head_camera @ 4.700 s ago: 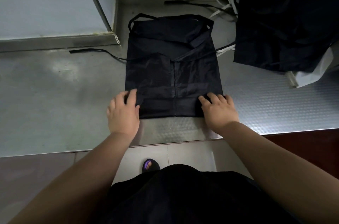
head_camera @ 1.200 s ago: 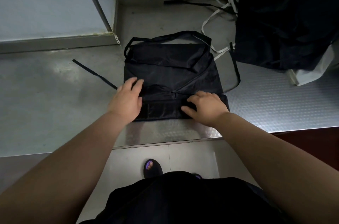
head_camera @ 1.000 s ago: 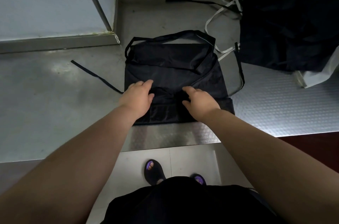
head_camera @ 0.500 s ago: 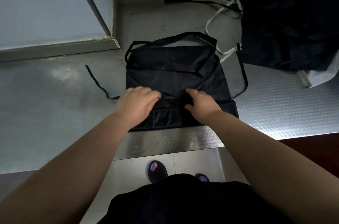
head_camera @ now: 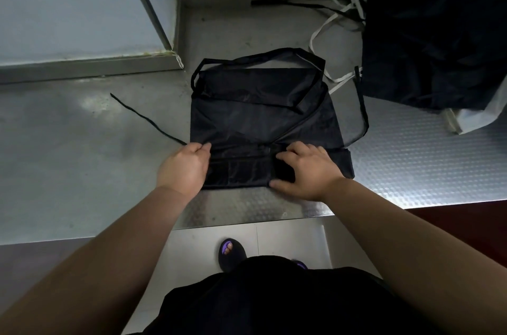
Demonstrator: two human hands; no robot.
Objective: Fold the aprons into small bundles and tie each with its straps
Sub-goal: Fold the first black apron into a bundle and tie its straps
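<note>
Both hands now farther apart than before, left hand (head_camera: 183, 167) fingers pinching strap (head_camera: 145, 120), right hand (head_camera: 304, 170) fingers spread on apron (head_camera: 263, 120).

We see both forearms bare to the left hand (head_camera: 184, 167) and right hand (head_camera: 307, 170), no sleeves. A black garment (head_camera: 274, 299) covers the torso; purple-strapped dark sandals (head_camera: 231, 252) below.

You have no readable text, label, brand, number or sign anywhere in view. The black apron (head_camera: 263, 120) in front of you shows plain fabric, and the steel desk (head_camera: 82, 170) carries no markings either.
</note>
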